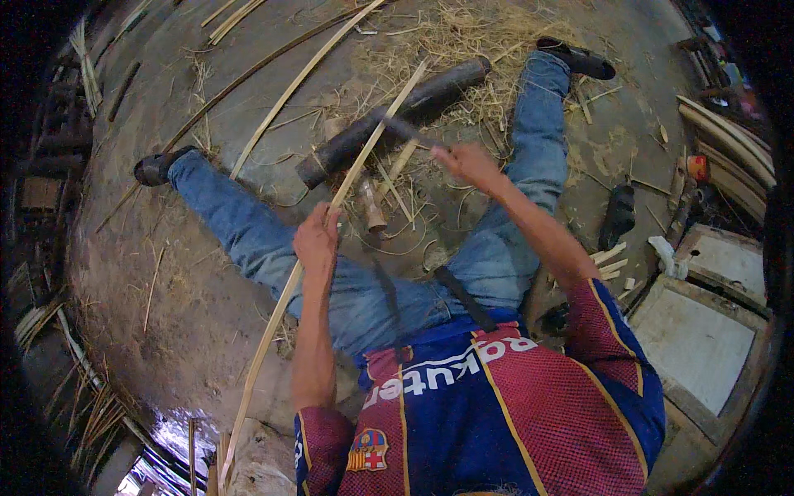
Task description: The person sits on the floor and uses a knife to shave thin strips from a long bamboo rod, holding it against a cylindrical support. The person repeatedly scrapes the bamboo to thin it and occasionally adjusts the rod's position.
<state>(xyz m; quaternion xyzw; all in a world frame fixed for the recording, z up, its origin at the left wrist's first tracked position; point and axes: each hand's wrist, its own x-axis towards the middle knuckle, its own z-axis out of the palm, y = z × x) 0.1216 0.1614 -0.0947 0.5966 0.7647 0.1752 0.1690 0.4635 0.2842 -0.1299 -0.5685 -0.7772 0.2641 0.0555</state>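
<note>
The left hand [316, 240] is wrapped around a long pale strip [357, 168], which runs ahead of it to a narrow tip and behind it past the forearm. Ahead and to the right, the right hand [473, 169] is closed in a fist on a dark knife [405, 131]. Its blurred blade points left from the fist and meets the strip in view; whether the two touch, I cannot tell.

Ahead of the left hand, a thick dark log [447, 93] lies slantwise on the floor [182, 331], the strip passing over it. A shorter round piece [370, 207] lies just right of the left hand. Beyond the right hand are heaped shavings [447, 37]. Another pale strip [306, 74] lies ahead of the left hand, and a framed panel [695, 343] stands behind and right of the right hand.
</note>
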